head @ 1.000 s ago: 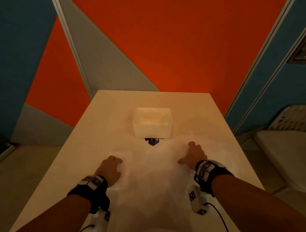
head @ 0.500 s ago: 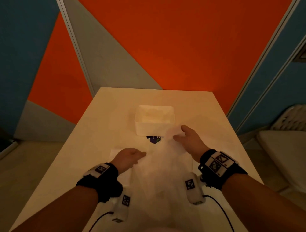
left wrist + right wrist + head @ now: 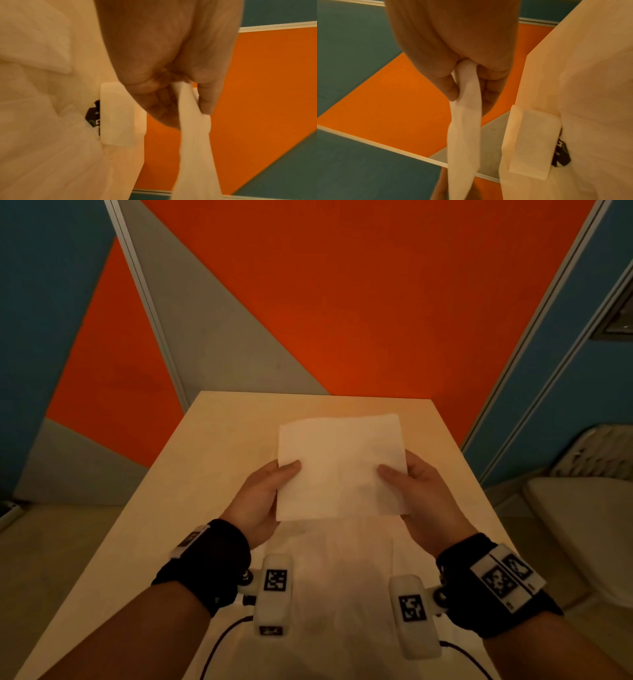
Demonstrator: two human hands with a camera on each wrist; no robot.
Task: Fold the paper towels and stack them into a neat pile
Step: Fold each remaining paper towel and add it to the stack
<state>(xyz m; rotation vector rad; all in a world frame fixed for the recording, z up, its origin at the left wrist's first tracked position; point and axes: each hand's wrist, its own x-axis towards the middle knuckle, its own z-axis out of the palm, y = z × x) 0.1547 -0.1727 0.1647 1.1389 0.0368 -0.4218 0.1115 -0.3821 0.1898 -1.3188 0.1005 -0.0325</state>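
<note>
Both hands hold one white paper towel (image 3: 339, 465) up in the air above the table (image 3: 212, 474). The left hand (image 3: 262, 498) pinches its left edge, thumb in front, and the right hand (image 3: 419, 494) pinches its right edge likewise. Beyond the fingers (image 3: 164, 108), lower down, a white plastic container (image 3: 116, 115) sits on the table.

Left hand (image 3: 262, 494) and right hand (image 3: 416, 491) are pinching opposite side edges of a paper towel (image 3: 339, 465), holding it above the table (image 3: 212, 474).
</note>
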